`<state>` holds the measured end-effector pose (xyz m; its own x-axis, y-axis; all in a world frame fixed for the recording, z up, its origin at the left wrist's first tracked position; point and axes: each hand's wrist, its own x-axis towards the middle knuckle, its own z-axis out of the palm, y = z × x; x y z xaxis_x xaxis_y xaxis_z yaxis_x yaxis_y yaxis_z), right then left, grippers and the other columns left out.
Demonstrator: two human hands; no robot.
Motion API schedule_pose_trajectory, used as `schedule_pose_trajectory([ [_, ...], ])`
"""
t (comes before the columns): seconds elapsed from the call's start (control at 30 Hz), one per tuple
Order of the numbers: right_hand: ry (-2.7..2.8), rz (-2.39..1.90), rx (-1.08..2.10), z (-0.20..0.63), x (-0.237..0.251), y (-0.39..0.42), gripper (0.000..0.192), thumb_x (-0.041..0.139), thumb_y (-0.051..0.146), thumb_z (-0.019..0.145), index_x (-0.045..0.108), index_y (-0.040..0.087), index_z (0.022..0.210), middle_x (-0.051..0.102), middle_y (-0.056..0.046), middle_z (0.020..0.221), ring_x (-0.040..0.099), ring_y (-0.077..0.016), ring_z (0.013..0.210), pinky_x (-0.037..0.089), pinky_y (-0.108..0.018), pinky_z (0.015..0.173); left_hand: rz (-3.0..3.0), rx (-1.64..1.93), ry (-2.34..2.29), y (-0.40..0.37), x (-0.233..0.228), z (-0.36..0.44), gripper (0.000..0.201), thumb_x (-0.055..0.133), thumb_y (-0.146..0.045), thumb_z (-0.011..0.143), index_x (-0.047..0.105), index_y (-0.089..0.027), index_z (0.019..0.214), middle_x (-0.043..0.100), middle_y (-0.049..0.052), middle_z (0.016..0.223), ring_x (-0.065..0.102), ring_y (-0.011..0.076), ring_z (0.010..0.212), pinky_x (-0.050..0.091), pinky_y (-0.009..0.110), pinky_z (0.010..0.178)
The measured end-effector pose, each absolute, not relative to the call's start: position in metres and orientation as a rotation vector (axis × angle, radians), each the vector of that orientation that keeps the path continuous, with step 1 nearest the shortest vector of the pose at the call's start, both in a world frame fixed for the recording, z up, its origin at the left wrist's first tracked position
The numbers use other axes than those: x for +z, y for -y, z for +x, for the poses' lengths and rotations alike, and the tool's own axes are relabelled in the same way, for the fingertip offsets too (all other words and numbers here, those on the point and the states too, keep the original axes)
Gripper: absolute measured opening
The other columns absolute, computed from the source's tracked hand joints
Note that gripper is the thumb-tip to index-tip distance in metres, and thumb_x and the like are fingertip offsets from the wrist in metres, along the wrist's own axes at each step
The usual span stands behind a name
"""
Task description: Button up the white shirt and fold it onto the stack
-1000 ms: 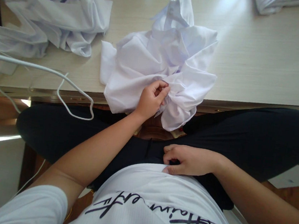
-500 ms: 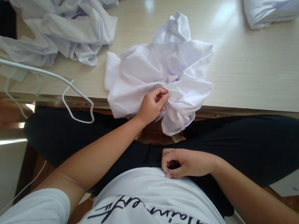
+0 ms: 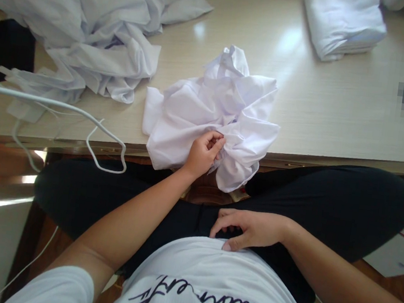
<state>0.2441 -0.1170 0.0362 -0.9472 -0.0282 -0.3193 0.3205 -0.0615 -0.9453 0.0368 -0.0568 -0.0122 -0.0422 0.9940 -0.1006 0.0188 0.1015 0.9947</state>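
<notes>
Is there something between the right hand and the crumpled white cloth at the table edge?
Nothing visible. The right hand rests at the hem of the white T-shirt, over the black trousers. Only open space lies up to the crumpled white cloth, which the left hand pinches.

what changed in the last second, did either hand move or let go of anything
Little changed. The right hand on the lap loosened its fingers slightly at the white shirt hem. The left hand kept pinching the crumpled white cloth at the table edge. Only the camera tilted.
</notes>
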Motion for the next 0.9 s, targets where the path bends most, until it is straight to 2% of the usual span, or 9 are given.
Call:
schedule_pose_trajectory([
  [0.1, -2.005, 0.284, -2.057, 0.244, 0.039, 0.118, 0.036, 0.062, 0.047, 0.093, 0.071, 0.021, 0.116, 0.056, -0.003, 0.099, 0.055, -0.0153, 0.096, 0.044, -0.027, 0.09, 1.137, 1.147, -1.302, 0.057, -0.012, 0.036, 0.03, 0.064, -0.048, 0.09, 0.063, -0.018, 0.092, 0.055, -0.004, 0.057, 0.049, 0.0074, 0.044, 0.039, 0.019, 0.044],
  [0.2, -2.047, 0.246, -2.008, 0.244, 0.039, 0.119, 0.028, 0.061, 0.042, 0.094, 0.072, 0.017, 0.089, 0.053, -0.001, 0.089, 0.054, -0.0136, 0.089, 0.044, -0.025, 0.085, 1.14, 1.138, -1.308, 0.056, -0.012, 0.035, 0.03, 0.064, -0.047, 0.09, 0.063, -0.018, 0.094, 0.055, -0.005, 0.056, 0.049, 0.0072, 0.044, 0.038, 0.019, 0.044],
  [0.33, -2.081, 0.259, -1.952, 0.243, 0.046, 0.11, 0.042, 0.059, 0.042, 0.095, 0.058, 0.015, 0.063, 0.048, 0.001, 0.075, 0.05, -0.011, 0.074, 0.041, -0.023, 0.071, 1.125, 1.133, -1.318, 0.056, -0.012, 0.036, 0.03, 0.065, -0.048, 0.089, 0.063, -0.018, 0.093, 0.056, -0.004, 0.057, 0.049, 0.0071, 0.044, 0.038, 0.019, 0.044],
  [0.43, -2.27, 0.564, -1.919, 0.241, 0.064, 0.09, 0.037, 0.057, 0.042, 0.096, 0.058, 0.016, 0.07, 0.052, 0.001, 0.074, 0.048, -0.0106, 0.069, 0.039, -0.024, 0.067, 1.119, 1.132, -1.317, 0.056, -0.011, 0.037, 0.031, 0.065, -0.048, 0.089, 0.063, -0.018, 0.092, 0.056, -0.004, 0.058, 0.05, 0.0074, 0.045, 0.039, 0.019, 0.044],
  [0.53, -2.579, 1.12, -1.884, 0.234, 0.078, 0.062, 0.022, 0.055, 0.036, 0.097, 0.06, 0.018, 0.086, 0.054, 0.001, 0.075, 0.047, -0.0122, 0.069, 0.039, -0.025, 0.066, 1.13, 1.138, -1.322, 0.056, -0.01, 0.037, 0.03, 0.065, -0.049, 0.089, 0.063, -0.019, 0.092, 0.056, -0.004, 0.057, 0.05, 0.008, 0.045, 0.039, 0.019, 0.045],
  [0.6, -2.85, 1.501, -1.7, 0.227, 0.078, 0.043, 0.014, 0.059, 0.032, 0.093, 0.061, 0.019, 0.097, 0.057, -0.001, 0.086, 0.05, -0.0139, 0.074, 0.042, -0.027, 0.07, 1.138, 1.144, -1.328, 0.056, -0.01, 0.038, 0.03, 0.064, -0.049, 0.09, 0.063, -0.019, 0.092, 0.054, -0.004, 0.056, 0.049, 0.0085, 0.045, 0.038, 0.02, 0.044],
  [0.67, -3.04, 1.729, -1.438, 0.221, 0.07, 0.027, 0.023, 0.064, 0.028, 0.088, 0.061, 0.02, 0.109, 0.058, -0.005, 0.102, 0.053, -0.0171, 0.083, 0.045, -0.03, 0.076, 1.14, 1.144, -1.332, 0.056, -0.011, 0.037, 0.029, 0.064, -0.049, 0.09, 0.063, -0.019, 0.093, 0.053, -0.004, 0.055, 0.048, 0.0088, 0.044, 0.037, 0.02, 0.044],
  [0.77, -3.078, 1.796, -1.238, 0.215, 0.051, 0.014, 0.03, 0.063, 0.025, 0.086, 0.062, 0.022, 0.116, 0.056, -0.009, 0.114, 0.055, -0.0223, 0.099, 0.047, -0.035, 0.085, 1.138, 1.136, -1.333, 0.057, -0.012, 0.037, 0.029, 0.064, -0.049, 0.09, 0.063, -0.02, 0.094, 0.052, -0.004, 0.055, 0.047, 0.009, 0.043, 0.036, 0.021, 0.043],
  [0.9, -3.045, 1.731, -1.193, 0.215, 0.034, 0.012, 0.017, 0.06, 0.023, 0.087, 0.064, 0.022, 0.103, 0.059, -0.008, 0.107, 0.054, -0.025, 0.106, 0.045, -0.039, 0.093, 1.146, 1.149, -1.357, 0.058, -0.015, 0.038, 0.029, 0.065, -0.05, 0.089, 0.063, -0.021, 0.093, 0.055, -0.003, 0.059, 0.051, 0.0104, 0.048, 0.04, 0.022, 0.046],
])
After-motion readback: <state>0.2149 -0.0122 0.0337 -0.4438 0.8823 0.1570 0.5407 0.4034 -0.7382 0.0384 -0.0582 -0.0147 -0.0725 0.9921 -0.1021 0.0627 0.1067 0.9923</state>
